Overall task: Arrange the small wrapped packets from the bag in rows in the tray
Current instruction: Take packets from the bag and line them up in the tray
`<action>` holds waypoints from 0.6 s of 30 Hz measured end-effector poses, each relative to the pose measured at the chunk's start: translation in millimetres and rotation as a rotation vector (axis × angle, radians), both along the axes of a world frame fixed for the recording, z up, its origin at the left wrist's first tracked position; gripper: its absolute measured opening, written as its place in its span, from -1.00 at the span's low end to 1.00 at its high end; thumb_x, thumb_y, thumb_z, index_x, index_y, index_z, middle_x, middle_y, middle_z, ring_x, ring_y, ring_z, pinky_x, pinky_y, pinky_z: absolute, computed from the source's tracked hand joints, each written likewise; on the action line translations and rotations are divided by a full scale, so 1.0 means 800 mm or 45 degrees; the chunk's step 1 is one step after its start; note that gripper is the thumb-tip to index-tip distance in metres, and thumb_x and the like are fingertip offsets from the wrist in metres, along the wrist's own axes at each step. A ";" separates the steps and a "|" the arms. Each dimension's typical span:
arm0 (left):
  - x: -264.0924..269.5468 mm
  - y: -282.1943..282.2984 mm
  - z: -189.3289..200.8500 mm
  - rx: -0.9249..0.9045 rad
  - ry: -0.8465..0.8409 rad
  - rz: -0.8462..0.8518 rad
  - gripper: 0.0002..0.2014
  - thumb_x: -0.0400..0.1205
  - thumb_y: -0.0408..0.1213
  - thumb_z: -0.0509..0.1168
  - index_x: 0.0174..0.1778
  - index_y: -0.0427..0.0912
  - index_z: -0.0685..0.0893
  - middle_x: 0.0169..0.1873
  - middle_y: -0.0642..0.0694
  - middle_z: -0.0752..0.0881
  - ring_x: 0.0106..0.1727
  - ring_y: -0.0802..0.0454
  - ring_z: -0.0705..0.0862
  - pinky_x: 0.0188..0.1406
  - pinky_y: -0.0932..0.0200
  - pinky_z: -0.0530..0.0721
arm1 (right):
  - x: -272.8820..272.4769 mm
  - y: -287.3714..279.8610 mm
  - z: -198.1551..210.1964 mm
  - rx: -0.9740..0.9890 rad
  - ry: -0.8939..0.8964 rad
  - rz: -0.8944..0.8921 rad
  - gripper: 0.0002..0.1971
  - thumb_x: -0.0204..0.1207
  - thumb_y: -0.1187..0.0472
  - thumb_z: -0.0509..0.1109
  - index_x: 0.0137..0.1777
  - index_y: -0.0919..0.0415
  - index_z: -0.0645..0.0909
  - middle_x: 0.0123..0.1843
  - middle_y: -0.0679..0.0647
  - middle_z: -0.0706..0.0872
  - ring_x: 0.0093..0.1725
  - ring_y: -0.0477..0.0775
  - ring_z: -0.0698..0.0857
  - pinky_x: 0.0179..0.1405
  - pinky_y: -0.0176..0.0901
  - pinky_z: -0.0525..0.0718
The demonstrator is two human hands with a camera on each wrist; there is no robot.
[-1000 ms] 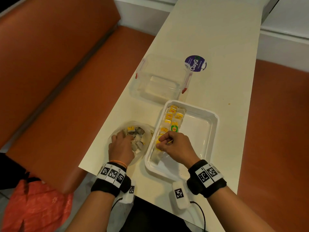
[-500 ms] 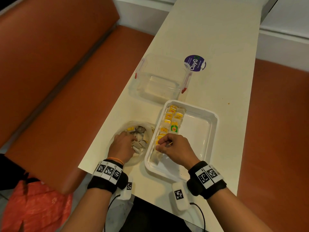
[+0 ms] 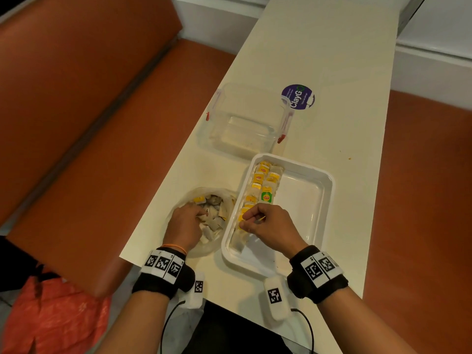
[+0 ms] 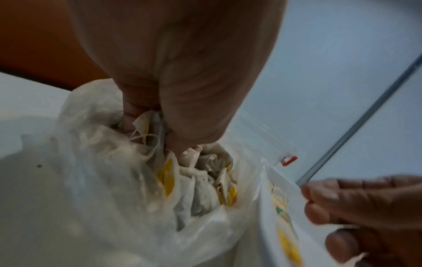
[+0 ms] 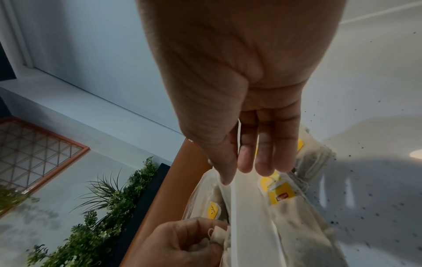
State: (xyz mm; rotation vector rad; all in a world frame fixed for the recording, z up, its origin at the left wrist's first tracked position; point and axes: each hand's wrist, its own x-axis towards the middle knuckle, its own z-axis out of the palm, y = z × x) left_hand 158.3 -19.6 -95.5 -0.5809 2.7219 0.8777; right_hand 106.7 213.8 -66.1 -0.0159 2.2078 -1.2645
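A white tray (image 3: 329, 180) lies on the table with small packets (image 3: 258, 185) in two rows along its left side; most carry yellow tags, one a green tag (image 3: 266, 197). Left of it a clear plastic bag (image 3: 184, 200) holds a pile of loose packets. My left hand (image 3: 203, 214) is inside the bag, and its curled fingers grip packets (image 4: 155, 124). My right hand (image 3: 249, 219) hovers over the near end of the left row and pinches a packet by its string between thumb and forefinger (image 5: 237, 173). Yellow-tagged packets (image 5: 282, 196) lie below it.
An empty clear container (image 3: 245, 123) with red clips stands just beyond the tray, beside a round purple sticker (image 3: 298, 96). The bag sits close to the table's left edge, and an orange bench (image 3: 102, 149) runs below that edge. Dark crumbs dot the tray floor (image 5: 365, 180).
My left hand has turned its fingers rightward into the pile in the bag and curled round packets. The right hand has stayed nearly still over the near end of the row.
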 end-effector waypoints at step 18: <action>0.021 -0.008 0.063 1.846 0.147 0.865 -0.72 0.77 -0.42 0.22 0.28 -0.19 0.79 0.29 -0.31 0.81 0.20 -0.18 0.84 0.17 -0.09 0.84 | 0.007 -0.049 0.031 -0.124 0.077 0.309 -0.30 0.39 0.05 0.75 0.52 -0.21 0.58 0.35 -0.17 0.67 0.08 -0.16 0.76 0.05 -0.32 0.75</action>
